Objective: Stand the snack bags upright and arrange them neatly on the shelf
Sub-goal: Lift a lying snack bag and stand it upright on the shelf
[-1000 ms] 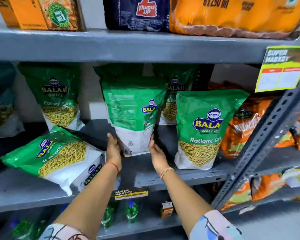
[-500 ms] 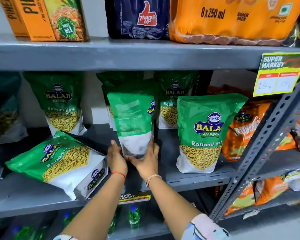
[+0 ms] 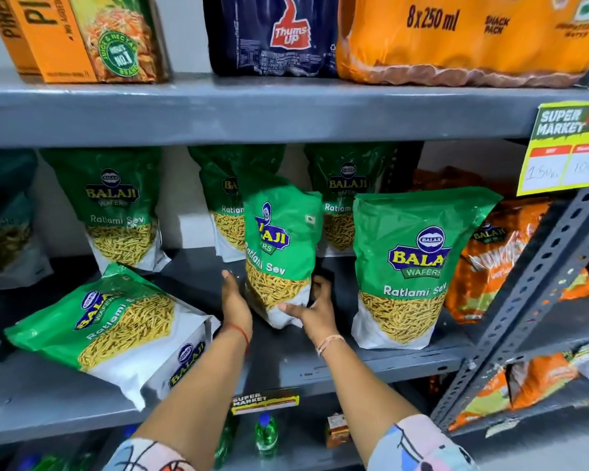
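Your left hand lies flat, fingers straight, pressed against the left side of the green Ratlami Sev bag. Your right hand cups the bag's lower right corner, thumb across the white base in front, fingers curled behind. Between them you hold the bag upright, its front turned slightly left, its base at the grey shelf, mid-depth.

Just right: a second green bag, upright, near the front edge.
Far row, against the back wall: three green bags, left, middle, right, all upright.
Near left: a green bag lying flat, tilted, at the front edge.
Far right: orange snack bags behind the slotted upright.
Shelf above: juice carton, Thums Up pack, orange drink pack.
Upper right: yellow price tag.
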Motion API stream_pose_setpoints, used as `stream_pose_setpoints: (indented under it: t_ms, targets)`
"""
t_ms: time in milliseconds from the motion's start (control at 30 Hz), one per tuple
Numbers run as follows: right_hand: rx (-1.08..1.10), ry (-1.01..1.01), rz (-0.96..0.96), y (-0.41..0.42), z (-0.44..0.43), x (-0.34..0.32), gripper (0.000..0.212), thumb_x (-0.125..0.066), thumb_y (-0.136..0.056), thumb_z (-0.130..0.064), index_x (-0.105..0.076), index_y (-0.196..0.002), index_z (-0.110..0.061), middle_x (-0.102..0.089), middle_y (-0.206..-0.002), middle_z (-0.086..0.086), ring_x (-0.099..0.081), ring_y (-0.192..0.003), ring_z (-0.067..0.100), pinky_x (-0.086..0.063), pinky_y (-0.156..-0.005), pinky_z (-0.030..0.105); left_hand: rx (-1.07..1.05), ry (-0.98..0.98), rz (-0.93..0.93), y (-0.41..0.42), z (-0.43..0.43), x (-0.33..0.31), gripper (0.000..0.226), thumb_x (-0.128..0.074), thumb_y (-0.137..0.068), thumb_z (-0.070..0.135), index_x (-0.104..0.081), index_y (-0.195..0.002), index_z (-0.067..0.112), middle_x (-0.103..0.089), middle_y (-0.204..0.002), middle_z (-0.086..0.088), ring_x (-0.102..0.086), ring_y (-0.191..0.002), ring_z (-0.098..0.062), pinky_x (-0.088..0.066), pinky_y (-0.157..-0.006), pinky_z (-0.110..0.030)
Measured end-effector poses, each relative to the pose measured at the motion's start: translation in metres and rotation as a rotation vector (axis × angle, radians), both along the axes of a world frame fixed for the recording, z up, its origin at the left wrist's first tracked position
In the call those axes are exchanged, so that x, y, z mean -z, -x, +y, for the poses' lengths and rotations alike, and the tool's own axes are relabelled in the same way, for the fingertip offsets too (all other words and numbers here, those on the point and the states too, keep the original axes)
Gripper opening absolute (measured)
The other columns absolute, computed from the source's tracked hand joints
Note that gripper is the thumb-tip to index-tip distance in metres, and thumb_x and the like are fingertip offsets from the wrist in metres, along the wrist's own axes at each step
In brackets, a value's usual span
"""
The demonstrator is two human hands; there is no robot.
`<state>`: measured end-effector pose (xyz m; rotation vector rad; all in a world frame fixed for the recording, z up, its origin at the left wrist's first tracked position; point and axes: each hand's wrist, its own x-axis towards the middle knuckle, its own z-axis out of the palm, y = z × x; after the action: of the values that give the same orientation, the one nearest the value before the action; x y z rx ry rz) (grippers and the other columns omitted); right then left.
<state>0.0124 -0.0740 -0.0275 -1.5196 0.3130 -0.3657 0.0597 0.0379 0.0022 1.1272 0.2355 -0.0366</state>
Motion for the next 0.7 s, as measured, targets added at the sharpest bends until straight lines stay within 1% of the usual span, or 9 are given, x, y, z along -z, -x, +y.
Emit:
stream_pose_setpoints:
  t_ms: [100, 233, 267, 333, 367, 400, 467, 533, 700]
  targets:
    - [-0.066, -0.079, 0.043, -0.003, -0.012, 0.005, 0.086, -0.075, -0.065, 0.007, -0.028, -0.136, -0.008, -0.041, -0.144, 0.015, -0.04, -0.131, 0.03, -0.035, -0.108, 0.053, 0.217, 0.068, 0.044, -0.021, 0.002, 0.003, 0.064, -0.014, -0.094, 0.055, -0.034, -0.14, 0.015, -0.037, -0.148, -0.008, -0.034, -0.136, -0.023, -0.028, -0.101, -0.026]
    - [-0.097, -0.071, 0.052, -0.005, -0.023, 0.009, 0.068, -0.062, -0.08, 0.003, -0.031, -0.14, -0.01, -0.037, -0.147, 0.012, -0.034, -0.135, 0.028, -0.028, -0.113, 0.049, 0.224, -0.06, 0.013, -0.028, 0.002, 0.016, 0.056, -0.019, -0.097, 0.048, -0.035, -0.138, 0.013, -0.041, -0.143, -0.006, -0.04, -0.131, -0.02, -0.028, -0.111, -0.032]
    - [-0.096, -0.062, 0.077, -0.003, -0.024, 0.01, 0.063, -0.059, -0.084, 0.001, -0.032, -0.139, -0.009, -0.038, -0.146, 0.013, -0.036, -0.133, 0.027, -0.028, -0.113, 0.046, 0.184, -0.093, 0.003, -0.025, 0.003, 0.022, 0.047, -0.024, -0.098, 0.043, -0.039, -0.13, 0.012, -0.045, -0.135, -0.006, -0.044, -0.124, -0.016, -0.032, -0.107, -0.029]
    - [-0.119, -0.024, 0.125, -0.002, -0.027, 0.011, 0.053, -0.055, -0.088, -0.005, -0.034, -0.138, -0.007, -0.042, -0.143, 0.016, -0.04, -0.128, 0.025, -0.029, -0.113, 0.042, 0.133, -0.141, -0.045, -0.017, 0.006, 0.028, 0.02, -0.031, -0.099, 0.031, -0.044, -0.102, 0.016, -0.053, -0.107, -0.008, -0.057, -0.094, -0.003, -0.042, -0.084, -0.014]
    - [-0.134, 0.0, 0.143, 0.0, -0.027, 0.012, 0.049, -0.052, -0.09, -0.007, -0.035, -0.137, -0.006, -0.043, -0.142, 0.017, -0.041, -0.126, 0.023, -0.028, -0.112, 0.04, 0.138, -0.179, -0.069, -0.013, 0.008, 0.032, 0.017, -0.033, -0.099, 0.028, -0.045, -0.095, 0.017, -0.054, -0.096, -0.008, -0.06, -0.08, 0.003, -0.044, -0.073, -0.009]
    - [-0.143, 0.025, 0.162, 0.002, -0.027, 0.012, 0.047, -0.05, -0.092, -0.01, -0.036, -0.136, -0.004, -0.044, -0.141, 0.018, -0.042, -0.125, 0.023, -0.028, -0.111, 0.038, 0.168, -0.242, -0.082, -0.009, 0.011, 0.034, 0.02, -0.034, -0.098, 0.03, -0.048, -0.097, 0.016, -0.056, -0.095, -0.009, -0.06, -0.079, 0.004, -0.044, -0.073, -0.009]
    - [-0.151, 0.059, 0.197, 0.008, -0.026, 0.011, 0.045, -0.048, -0.093, -0.015, -0.036, -0.136, -0.005, -0.045, -0.141, 0.014, -0.042, -0.127, 0.024, -0.029, -0.107, 0.03, 0.25, -0.37, -0.08, -0.001, 0.019, 0.041, 0.038, -0.034, -0.096, 0.042, -0.049, -0.119, 0.015, -0.055, -0.115, -0.006, -0.053, -0.107, -0.011, -0.038, -0.096, -0.024]
    - [-0.163, 0.091, 0.214, 0.016, -0.026, 0.01, 0.044, -0.046, -0.094, -0.017, -0.036, -0.136, -0.005, -0.044, -0.141, 0.012, -0.039, -0.13, 0.023, -0.027, -0.103, 0.027, 0.335, -0.44, -0.042, 0.008, 0.026, 0.045, 0.043, -0.032, -0.094, 0.051, -0.049, -0.123, 0.025, -0.053, -0.124, -0.003, -0.044, -0.124, -0.02, -0.029, -0.111, -0.038]
    - [-0.175, 0.169, 0.259, 0.038, -0.029, 0.01, 0.046, -0.047, -0.094, -0.024, -0.036, -0.135, -0.006, -0.04, -0.144, 0.01, -0.035, -0.132, 0.022, -0.024, -0.107, 0.031, 0.4, -0.415, 0.033, 0.035, 0.036, 0.04, 0.049, -0.034, -0.093, 0.052, -0.048, -0.128, 0.022, -0.044, -0.144, -0.007, -0.038, -0.133, -0.023, -0.023, -0.111, -0.034]
